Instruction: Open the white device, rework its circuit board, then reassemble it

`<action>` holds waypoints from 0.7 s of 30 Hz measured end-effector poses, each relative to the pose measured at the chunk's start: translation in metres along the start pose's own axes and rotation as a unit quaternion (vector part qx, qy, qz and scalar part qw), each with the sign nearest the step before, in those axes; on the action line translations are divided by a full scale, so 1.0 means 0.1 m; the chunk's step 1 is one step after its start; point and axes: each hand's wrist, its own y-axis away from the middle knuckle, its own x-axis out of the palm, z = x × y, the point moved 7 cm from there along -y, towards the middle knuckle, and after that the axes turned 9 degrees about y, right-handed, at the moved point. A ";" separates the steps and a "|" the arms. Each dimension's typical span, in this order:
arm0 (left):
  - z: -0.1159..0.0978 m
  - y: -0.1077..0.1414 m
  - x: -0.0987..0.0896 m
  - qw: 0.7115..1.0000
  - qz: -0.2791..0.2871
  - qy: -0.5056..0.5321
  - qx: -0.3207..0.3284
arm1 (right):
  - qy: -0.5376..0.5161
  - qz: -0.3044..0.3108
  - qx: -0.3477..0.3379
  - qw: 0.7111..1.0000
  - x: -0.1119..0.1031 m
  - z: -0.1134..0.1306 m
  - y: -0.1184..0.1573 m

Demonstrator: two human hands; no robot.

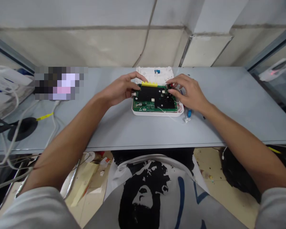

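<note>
A green circuit board (pixel 147 107) with black covering sits in a white plastic casing (pixel 157 114) on the grey table. Along the board's far edge runs a yellow connector strip (pixel 149 84). My left hand (pixel 122 87) holds the board at its left edge, fingers curled, one fingertip by the yellow strip. At the board's right far corner, thumb and fingers of my right hand (pixel 187 90) grip the edge near a small red and black part (pixel 170 86). Behind the board lies a second white casing piece (pixel 153 76) with a blue part on it.
A blue connector with white wire (pixel 189 113) lies right of the casing. White cables (pixel 53 124), a black round object (pixel 26 128) and white devices (pixel 10 79) occupy the table's left side. Another white device (pixel 275 68) is at the far right. The table (pixel 124 133) meets a wall behind.
</note>
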 end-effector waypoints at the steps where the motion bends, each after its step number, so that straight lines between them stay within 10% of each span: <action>1: -0.01 0.00 0.00 1.000 0.000 0.003 0.003 | 0.006 -0.001 -0.004 1.000 0.01 0.00 0.01; 9: -0.11 0.01 -0.03 0.983 -0.001 -0.148 0.103 | 0.072 0.013 -0.038 0.997 0.04 0.08 0.01; 21: -0.34 0.18 0.09 0.869 0.017 -0.413 0.271 | 0.089 0.049 -0.055 0.993 0.14 0.05 0.03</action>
